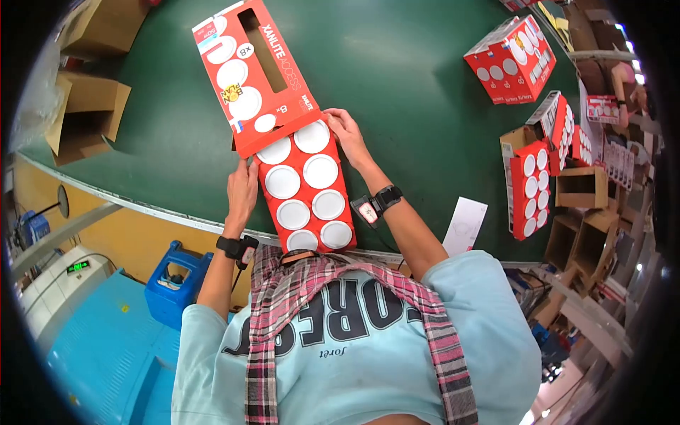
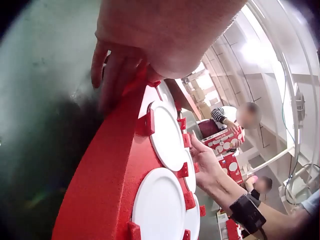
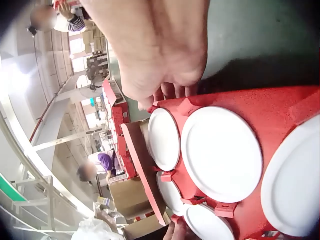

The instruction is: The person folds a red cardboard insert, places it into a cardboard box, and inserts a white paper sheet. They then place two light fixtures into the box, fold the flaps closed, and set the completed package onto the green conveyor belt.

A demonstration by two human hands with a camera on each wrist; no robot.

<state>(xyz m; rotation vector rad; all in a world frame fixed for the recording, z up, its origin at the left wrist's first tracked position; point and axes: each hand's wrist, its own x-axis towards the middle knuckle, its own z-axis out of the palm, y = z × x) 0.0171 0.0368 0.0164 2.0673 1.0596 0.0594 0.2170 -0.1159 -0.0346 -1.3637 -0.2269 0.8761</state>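
A red tray (image 1: 301,180) with several white discs stands with its far end at the open end of a red printed box (image 1: 258,71). My left hand (image 1: 243,190) holds the tray's left side near the box corner; in the left wrist view its fingers (image 2: 112,75) lie down along the red side wall. On the opposite side, my right hand (image 1: 348,138) grips the tray's edge beside the box's right corner. The right wrist view has this hand (image 3: 155,55) above the tray (image 3: 235,100), its fingertips partly hidden behind the edge.
A closed red box (image 1: 511,62) stands at the table's right, with another disc-filled tray (image 1: 536,190) and open cartons (image 1: 581,188) nearer. Brown cartons (image 1: 88,113) are at the left. A white sheet (image 1: 465,225) lies by the front edge. Other people appear in both wrist views.
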